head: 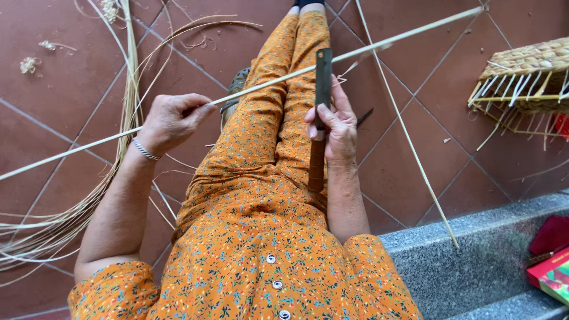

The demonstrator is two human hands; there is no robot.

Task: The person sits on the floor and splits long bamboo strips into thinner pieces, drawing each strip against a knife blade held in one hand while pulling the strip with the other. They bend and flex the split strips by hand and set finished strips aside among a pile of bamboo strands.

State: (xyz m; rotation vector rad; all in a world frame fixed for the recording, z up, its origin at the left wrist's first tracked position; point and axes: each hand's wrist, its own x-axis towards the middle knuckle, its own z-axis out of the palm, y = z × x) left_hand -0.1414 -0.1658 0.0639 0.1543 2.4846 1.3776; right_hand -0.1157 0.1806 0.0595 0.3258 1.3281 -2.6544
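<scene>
The long pale cane strip (267, 85) lay slanted across my lap, running from the lower left edge up to the top right, and both its ends were cut off by the frame, so I could not tell its full length. It looked thin, straight, smooth and cream-coloured. My left hand (170, 121) pinched it, the fingers (198, 106) closed round it near my knee; the fingertips were tucked under, and just how they gripped was hard to make out. My right hand (335, 127) was wrapped about a knife (320, 118) with a dark flat blade and a brown wooden handle, held upright, its blade crossing the strip; the exact point of contact was hidden behind the blade. A thin curl of shaving showed just beside it. My legs in the orange flowered cloth (261, 195) lay beneath. To the left a bundle of cane strips (121, 118) trailed over the reddish tiled floor (65, 77). Another thin strip (409, 136) leaned across the right. A half-woven basket (524, 74) was cut off at the right edge, above a grey stone step (462, 255).
</scene>
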